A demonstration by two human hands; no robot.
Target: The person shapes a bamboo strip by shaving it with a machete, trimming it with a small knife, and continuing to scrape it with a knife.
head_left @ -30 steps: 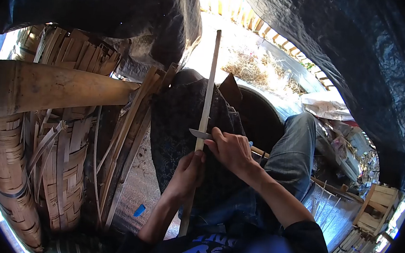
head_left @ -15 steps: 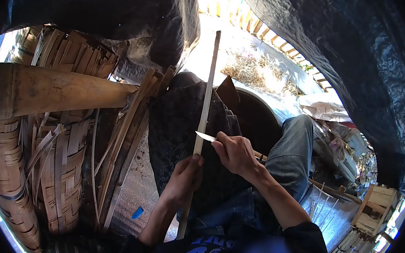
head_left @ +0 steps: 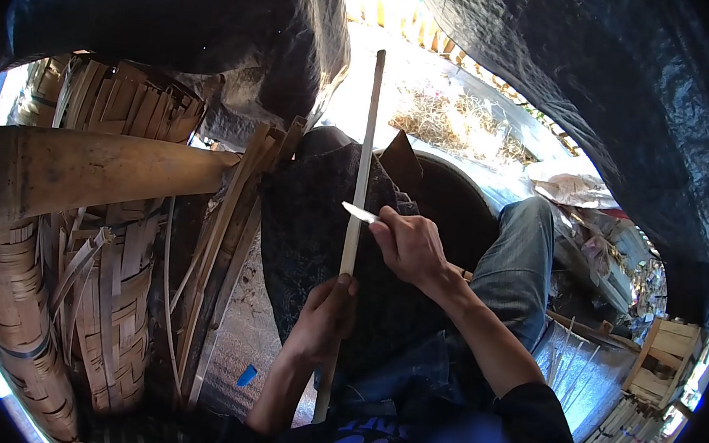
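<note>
A long, pale bamboo strip [head_left: 365, 155] runs upright through the middle of the view, over a dark patterned cloth [head_left: 300, 217] on my lap. My left hand [head_left: 326, 316] is closed round its lower part, thumb on top. Above it and to the right, my right hand [head_left: 410, 245] grips a small knife [head_left: 359, 213]. The blade points left and lies across the strip, higher up than my left hand. The knife's handle is hidden inside my right fingers.
A thick bamboo pole [head_left: 123, 169] juts in from the left over woven bamboo baskets [head_left: 10, 301]. Split bamboo pieces [head_left: 222, 235] lean beside the cloth. Dark plastic sheeting [head_left: 602, 91] hangs overhead. A wooden crate [head_left: 661, 358] stands at the right.
My right hand and the knife have moved up along the strip, away from my left hand. The left hand keeps its hold, slightly lower than at first.
</note>
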